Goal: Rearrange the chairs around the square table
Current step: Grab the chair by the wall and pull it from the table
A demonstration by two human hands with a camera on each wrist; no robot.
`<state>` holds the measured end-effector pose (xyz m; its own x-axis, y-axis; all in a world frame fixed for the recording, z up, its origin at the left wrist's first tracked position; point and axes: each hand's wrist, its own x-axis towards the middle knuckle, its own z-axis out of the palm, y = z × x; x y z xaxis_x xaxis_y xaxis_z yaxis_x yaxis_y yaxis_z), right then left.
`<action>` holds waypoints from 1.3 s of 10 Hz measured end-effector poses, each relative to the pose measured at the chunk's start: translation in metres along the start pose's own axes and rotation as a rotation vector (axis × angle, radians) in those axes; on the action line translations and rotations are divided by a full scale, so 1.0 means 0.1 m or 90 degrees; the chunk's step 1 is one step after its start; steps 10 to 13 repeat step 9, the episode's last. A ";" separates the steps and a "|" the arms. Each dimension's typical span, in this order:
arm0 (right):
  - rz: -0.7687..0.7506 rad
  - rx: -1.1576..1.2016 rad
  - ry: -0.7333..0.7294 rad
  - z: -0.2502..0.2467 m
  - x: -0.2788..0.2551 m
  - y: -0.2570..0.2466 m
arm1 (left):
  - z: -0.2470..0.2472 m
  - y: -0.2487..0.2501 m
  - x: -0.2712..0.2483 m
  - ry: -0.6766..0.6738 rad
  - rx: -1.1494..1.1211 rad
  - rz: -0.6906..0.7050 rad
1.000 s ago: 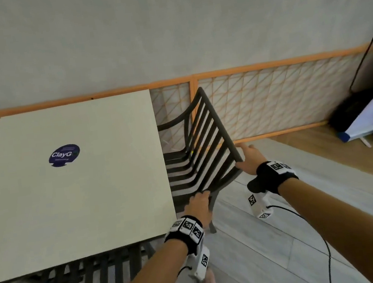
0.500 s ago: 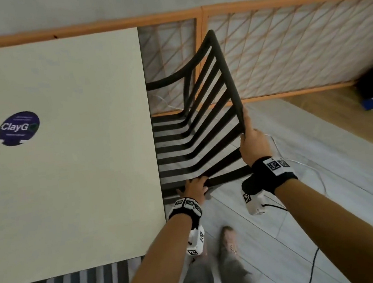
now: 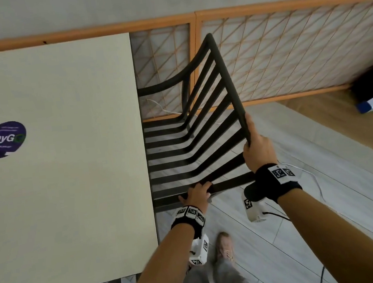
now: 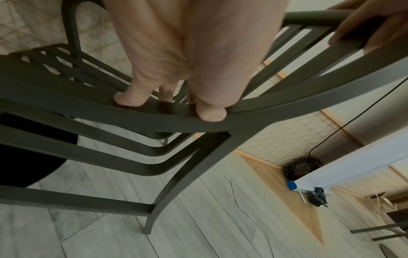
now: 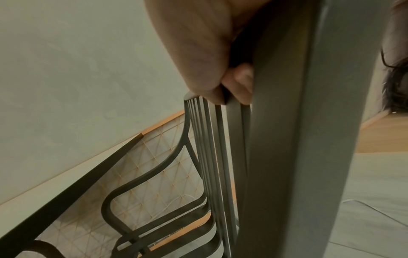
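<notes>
Fingers (image 4: 130,97) of our left hand (image 3: 195,193) curl around the chair (image 3: 188,141) armrest; the right hand (image 3: 258,151) wraps its top rail at centre frame. We judge this steadies it beside the surface (image 3: 65,156).

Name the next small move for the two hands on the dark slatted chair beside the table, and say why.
Probably ease the chair a little further toward the table, hands staying put. The left hand grips the near side rail and the right hand grips the backrest's top bar, so both control it; the seat's front is already under the tabletop edge, the backrest out over the floor.
</notes>
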<state>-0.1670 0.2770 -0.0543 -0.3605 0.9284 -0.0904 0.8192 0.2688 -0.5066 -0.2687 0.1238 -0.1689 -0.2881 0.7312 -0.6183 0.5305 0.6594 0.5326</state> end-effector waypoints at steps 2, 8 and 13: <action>-0.025 -0.029 -0.024 -0.10 -0.06 0.00 | -0.09 0.01 -0.13 -0.005 0.022 -0.005; -0.099 -0.090 0.010 -0.43 -1.45 -0.10 | 0.21 -0.52 -1.52 0.200 -0.071 0.059; -0.217 -0.016 0.073 -0.62 -1.80 -0.02 | 0.59 -0.73 -2.08 0.136 -0.044 0.064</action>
